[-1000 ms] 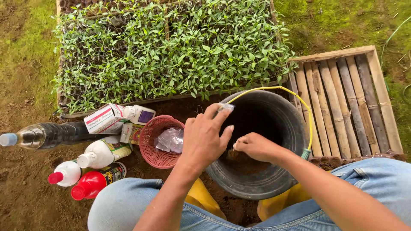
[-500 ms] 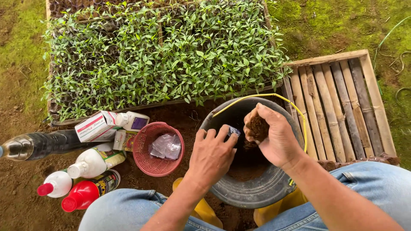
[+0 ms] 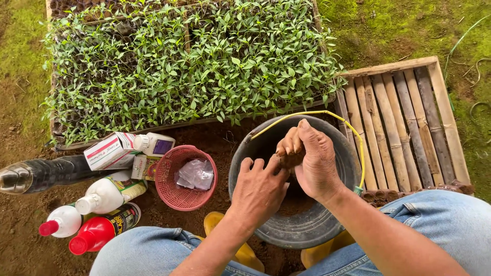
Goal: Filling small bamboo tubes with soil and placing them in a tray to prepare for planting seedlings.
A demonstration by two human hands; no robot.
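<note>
My right hand (image 3: 312,161) is curled around a clump of dark soil (image 3: 292,160) above the black bucket (image 3: 307,230). My left hand (image 3: 259,190) sits just below and left of it, fingers bent, touching the same clump over the bucket's opening. The bucket has a yellow wire handle (image 3: 327,113) and soil inside. What else the left hand holds is hidden.
A wide tray of green seedlings (image 3: 189,66) lies beyond the bucket. A bamboo-slat crate (image 3: 404,117) is at right. At left are a red mesh basket (image 3: 174,197) holding a plastic packet, small boxes (image 3: 110,151), a dark bottle (image 3: 41,174) and white and red bottles (image 3: 97,197).
My right hand rose from inside the bucket with a clump of soil. My left hand came in under it and now touches the clump.
</note>
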